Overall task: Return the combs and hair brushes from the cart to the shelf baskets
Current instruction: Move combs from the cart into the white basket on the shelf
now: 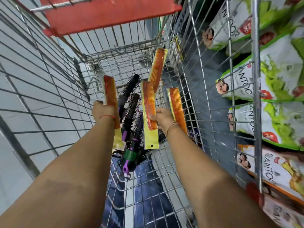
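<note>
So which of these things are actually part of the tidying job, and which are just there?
Part of the job:
- orange plastic combs in yellow sleeves
- black and purple round hair brushes
- wire shopping cart
- left hand
- right hand

Just there:
- green and white soap packs
- red cart flap

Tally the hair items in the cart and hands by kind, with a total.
Orange combs in yellow sleeves: 4, one in the left hand, at least one in the right hand, one further back
Black and purple round hair brushes: at least 3 visible, piled and overlapping, exact count unclear
Total: at least 7
</note>
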Tool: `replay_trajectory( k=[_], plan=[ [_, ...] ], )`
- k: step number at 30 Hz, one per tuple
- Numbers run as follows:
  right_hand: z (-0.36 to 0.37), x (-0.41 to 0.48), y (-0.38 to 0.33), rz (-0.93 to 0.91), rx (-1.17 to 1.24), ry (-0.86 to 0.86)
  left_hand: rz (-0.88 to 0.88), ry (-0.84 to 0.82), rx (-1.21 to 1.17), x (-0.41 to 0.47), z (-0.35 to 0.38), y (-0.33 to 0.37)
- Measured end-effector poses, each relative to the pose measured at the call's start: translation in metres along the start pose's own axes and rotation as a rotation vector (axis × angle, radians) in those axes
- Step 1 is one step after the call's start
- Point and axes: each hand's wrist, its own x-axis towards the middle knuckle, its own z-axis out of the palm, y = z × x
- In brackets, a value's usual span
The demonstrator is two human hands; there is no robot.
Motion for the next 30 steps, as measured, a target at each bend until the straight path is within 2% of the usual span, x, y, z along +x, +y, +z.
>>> replay_trajectory(
  k=[3,5,8,11,13,17,18,20,22,25,27,30],
  plan=[
    [-0.007,-0.014,0.0,-0.036,0.04,0.049,-0.051,-0.122,-0.3,-0.011,-0.007,0.012],
    [-0.014,-0.026,0.0,-0.086,0.049,0.049,-0.036,-0.316,-0.521,-0.026,-0.016,0.024],
    [-0.019,-0.052,-0.007,-0.156,0.053,0.083,0.061,-0.569,-0.624,-0.042,-0.033,0.038],
    [-0.025,-0.081,-0.017,-0.239,0.039,0.153,0.128,-0.725,-0.71,-0.045,-0.048,0.048],
    [-0.029,-0.106,-0.02,-0.321,0.053,0.249,0.21,-0.833,-0.691,-0.053,-0.058,0.056],
    [-0.038,-0.163,-0.016,-0.447,-0.25,0.563,0.399,-1.013,-0.598,-0.088,-0.076,0.074],
    [-0.037,-0.178,-0.013,-0.447,-0.249,0.629,0.447,-1.083,-0.578,-0.099,-0.082,0.077],
    [-0.041,-0.209,-0.009,-0.493,-0.097,0.78,0.537,-1.186,-0.491,-0.125,-0.093,0.084],
    [-0.052,-0.25,-0.006,-0.574,0.174,0.937,0.636,-1.261,-0.344,-0.168,-0.105,0.095],
    [-0.085,-0.312,0.002,-0.697,0.435,1.149,0.763,-1.474,-0.254,-0.257,-0.117,0.111],
    [-0.115,-0.351,0.014,-0.733,0.548,1.332,0.782,-1.564,-0.201,-0.315,-0.118,0.121],
    [-0.167,-0.402,0.048,-0.702,0.577,1.564,0.86,-1.641,-0.145,-0.399,-0.116,0.123]
  ],
)
